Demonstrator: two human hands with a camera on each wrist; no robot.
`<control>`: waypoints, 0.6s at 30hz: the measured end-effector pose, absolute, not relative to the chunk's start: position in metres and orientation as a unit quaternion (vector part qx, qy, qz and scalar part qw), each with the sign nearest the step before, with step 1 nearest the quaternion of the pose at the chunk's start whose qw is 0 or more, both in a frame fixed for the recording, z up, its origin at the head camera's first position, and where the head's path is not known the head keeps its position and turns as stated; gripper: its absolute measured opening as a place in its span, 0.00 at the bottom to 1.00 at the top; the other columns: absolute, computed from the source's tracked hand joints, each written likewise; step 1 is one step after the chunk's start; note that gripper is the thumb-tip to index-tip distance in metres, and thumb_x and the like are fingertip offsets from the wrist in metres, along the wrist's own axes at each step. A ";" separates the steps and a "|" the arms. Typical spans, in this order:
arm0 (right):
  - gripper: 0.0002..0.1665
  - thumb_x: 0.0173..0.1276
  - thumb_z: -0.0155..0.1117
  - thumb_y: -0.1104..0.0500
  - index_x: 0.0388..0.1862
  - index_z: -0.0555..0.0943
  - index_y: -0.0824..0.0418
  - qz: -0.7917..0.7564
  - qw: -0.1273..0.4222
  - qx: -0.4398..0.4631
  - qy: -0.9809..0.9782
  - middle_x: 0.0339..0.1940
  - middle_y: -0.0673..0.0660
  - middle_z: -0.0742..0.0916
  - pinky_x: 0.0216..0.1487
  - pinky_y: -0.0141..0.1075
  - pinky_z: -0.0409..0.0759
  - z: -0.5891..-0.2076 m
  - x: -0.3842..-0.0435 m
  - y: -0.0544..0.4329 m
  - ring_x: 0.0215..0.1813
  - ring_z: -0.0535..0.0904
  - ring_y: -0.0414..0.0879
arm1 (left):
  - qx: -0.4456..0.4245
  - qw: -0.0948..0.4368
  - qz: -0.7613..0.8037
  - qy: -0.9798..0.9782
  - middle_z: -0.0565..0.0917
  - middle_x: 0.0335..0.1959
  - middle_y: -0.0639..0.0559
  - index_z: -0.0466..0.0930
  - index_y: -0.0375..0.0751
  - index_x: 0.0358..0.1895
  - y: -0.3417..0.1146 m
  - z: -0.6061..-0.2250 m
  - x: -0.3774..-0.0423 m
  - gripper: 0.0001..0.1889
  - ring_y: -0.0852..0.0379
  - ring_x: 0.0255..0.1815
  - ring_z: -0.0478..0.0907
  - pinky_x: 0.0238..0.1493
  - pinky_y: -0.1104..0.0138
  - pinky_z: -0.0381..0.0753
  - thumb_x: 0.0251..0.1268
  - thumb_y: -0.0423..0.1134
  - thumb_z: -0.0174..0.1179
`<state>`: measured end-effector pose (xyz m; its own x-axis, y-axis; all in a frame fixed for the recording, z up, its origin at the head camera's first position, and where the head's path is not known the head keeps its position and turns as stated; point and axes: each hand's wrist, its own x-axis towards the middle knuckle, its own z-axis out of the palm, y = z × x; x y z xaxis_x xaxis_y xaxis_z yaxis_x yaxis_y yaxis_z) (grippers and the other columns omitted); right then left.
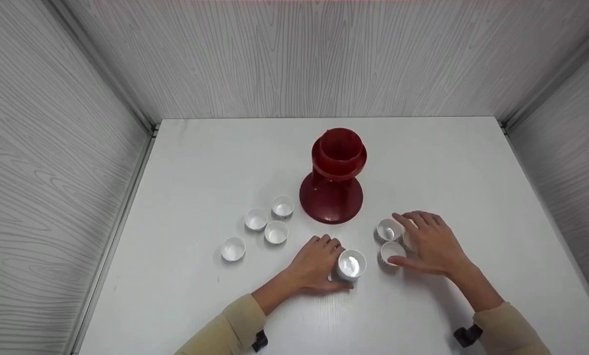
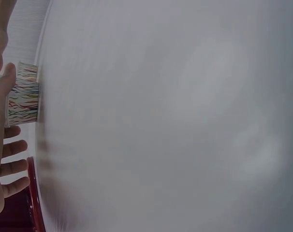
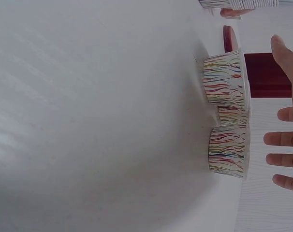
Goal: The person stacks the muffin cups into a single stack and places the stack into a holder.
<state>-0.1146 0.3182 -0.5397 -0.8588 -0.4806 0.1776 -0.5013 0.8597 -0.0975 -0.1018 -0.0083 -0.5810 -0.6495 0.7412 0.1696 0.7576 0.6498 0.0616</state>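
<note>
Between the thumb and fingers of my left hand [image 1: 316,266] stands a stack of white paper baking cups [image 1: 352,265]; in the left wrist view coloured wavy lines run down the outside of the stack [image 2: 23,104]. My right hand [image 1: 430,246] hovers with spread fingers over a small group of similar cups. Of these, one cup [image 1: 389,230] is at the back, another cup [image 1: 392,252] lies by my thumb, and a third is partly hidden under the hand. The right wrist view shows my fingers [image 3: 281,139] above the rims of the cups [image 3: 227,150], apart from them.
A red stand [image 1: 331,199] with a round base and a cup-shaped top stands behind the hands. Several loose baking cups, among them a near one [image 1: 233,249] and a far one [image 1: 283,206], sit left of it. Wood-grain panels [image 1: 284,59] enclose the white table [image 1: 215,158].
</note>
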 end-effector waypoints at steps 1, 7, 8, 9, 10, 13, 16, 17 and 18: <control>0.59 0.54 0.71 0.22 0.77 0.73 0.54 0.070 0.073 0.255 -0.962 0.64 0.59 0.85 0.65 0.61 0.77 -0.540 -0.115 0.318 0.67 0.79 0.59 | -0.413 0.061 -0.065 -0.906 0.83 0.50 0.55 0.80 0.50 0.56 -0.008 -0.581 -0.102 0.40 0.55 0.52 0.77 0.54 0.62 0.78 0.60 0.81 0.54; 0.58 0.55 0.70 0.22 0.77 0.73 0.54 0.067 0.070 0.256 -0.962 0.63 0.59 0.85 0.65 0.61 0.78 -0.541 -0.116 0.317 0.66 0.79 0.59 | -0.412 0.053 -0.071 -0.907 0.84 0.47 0.55 0.80 0.50 0.54 -0.008 -0.580 -0.100 0.37 0.56 0.52 0.77 0.54 0.62 0.78 0.61 0.79 0.57; 0.58 0.55 0.70 0.22 0.76 0.73 0.54 0.066 0.070 0.257 -0.962 0.63 0.59 0.85 0.65 0.61 0.78 -0.541 -0.116 0.317 0.66 0.80 0.60 | -0.411 0.053 -0.071 -0.907 0.84 0.47 0.55 0.80 0.50 0.54 -0.008 -0.580 -0.100 0.37 0.56 0.52 0.77 0.54 0.62 0.78 0.61 0.79 0.57; 0.58 0.55 0.70 0.22 0.76 0.74 0.54 0.067 0.071 0.258 -0.961 0.63 0.59 0.85 0.65 0.61 0.78 -0.542 -0.117 0.317 0.66 0.80 0.60 | -0.411 0.053 -0.072 -0.907 0.84 0.47 0.55 0.80 0.50 0.54 -0.008 -0.580 -0.100 0.36 0.56 0.52 0.77 0.54 0.62 0.78 0.61 0.78 0.57; 0.58 0.55 0.70 0.22 0.75 0.75 0.55 0.066 0.072 0.259 -0.961 0.62 0.59 0.85 0.65 0.61 0.78 -0.542 -0.117 0.317 0.66 0.80 0.60 | -0.411 0.052 -0.072 -0.907 0.84 0.47 0.55 0.80 0.50 0.54 -0.009 -0.580 -0.100 0.36 0.56 0.52 0.77 0.54 0.62 0.78 0.61 0.78 0.57; 0.56 0.55 0.70 0.22 0.73 0.77 0.56 0.062 0.075 0.258 -0.961 0.61 0.59 0.85 0.64 0.60 0.79 -0.543 -0.119 0.316 0.65 0.81 0.60 | -0.409 0.049 -0.071 -0.908 0.84 0.47 0.55 0.80 0.50 0.54 -0.010 -0.581 -0.101 0.37 0.56 0.52 0.77 0.54 0.62 0.78 0.61 0.78 0.56; 0.54 0.56 0.68 0.22 0.70 0.78 0.56 0.054 0.073 0.249 -0.964 0.60 0.59 0.85 0.63 0.60 0.79 -0.543 -0.121 0.315 0.64 0.81 0.60 | -0.405 0.047 -0.071 -0.910 0.84 0.47 0.55 0.80 0.49 0.54 -0.011 -0.582 -0.102 0.37 0.56 0.51 0.77 0.53 0.62 0.78 0.62 0.78 0.56; 0.53 0.56 0.68 0.22 0.70 0.79 0.56 0.052 0.072 0.246 -0.965 0.59 0.59 0.86 0.63 0.60 0.79 -0.543 -0.122 0.314 0.64 0.81 0.60 | -0.404 0.048 -0.071 -0.911 0.84 0.47 0.55 0.80 0.49 0.54 -0.012 -0.581 -0.102 0.37 0.56 0.51 0.77 0.53 0.62 0.78 0.62 0.79 0.56; 0.53 0.57 0.68 0.22 0.69 0.79 0.56 0.050 0.070 0.241 -0.967 0.58 0.59 0.86 0.63 0.60 0.78 -0.543 -0.123 0.314 0.63 0.81 0.60 | -0.403 0.049 -0.071 -0.911 0.84 0.47 0.55 0.80 0.49 0.54 -0.013 -0.581 -0.102 0.37 0.56 0.51 0.77 0.53 0.62 0.78 0.62 0.79 0.55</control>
<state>-0.1227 0.3140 -0.5433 -0.8738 -0.4597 0.1589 -0.4736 0.8785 -0.0627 -0.1023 -0.0127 -0.5813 -0.6706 0.7274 0.1456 0.7412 0.6653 0.0896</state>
